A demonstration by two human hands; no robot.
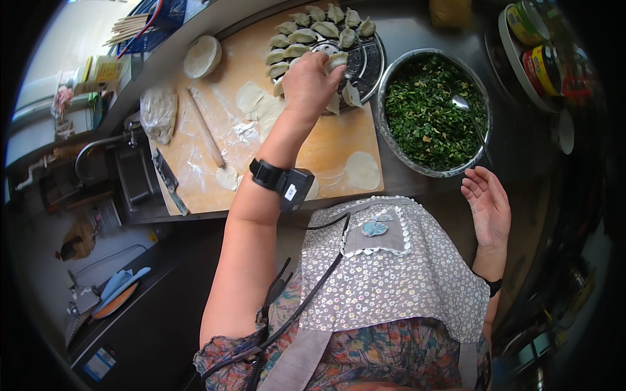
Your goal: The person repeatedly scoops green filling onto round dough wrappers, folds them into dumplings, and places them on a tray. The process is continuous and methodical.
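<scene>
Over a round perforated metal steamer tray (pixel 362 61), my left hand (pixel 310 80) pinches a folded dumpling (pixel 337 61) between thumb and fingers. Several dumplings (pixel 303 35) lie in rows on the tray, left of and beyond the hand. Partly under the wrist, more dough pieces (pixel 351 94) rest at the tray's near edge. My right hand (pixel 488 207) hangs with its palm turned up and fingers loosely apart, holding nothing. It is just below the rim of a metal bowl (pixel 384 127) of chopped green filling (pixel 425 112), in which a metal spoon (pixel 460 102) rests.
The floured wooden board (pixel 342 137) carries a rolling pin (pixel 205 128), flat dough wrappers (pixel 363 170) (pixel 250 97), a knife (pixel 168 181), a plastic-wrapped dough lump (pixel 159 115) and a small bowl (pixel 202 56). Cans (pixel 540 68) stand on a tray at right. A sink (pixel 134 171) lies left.
</scene>
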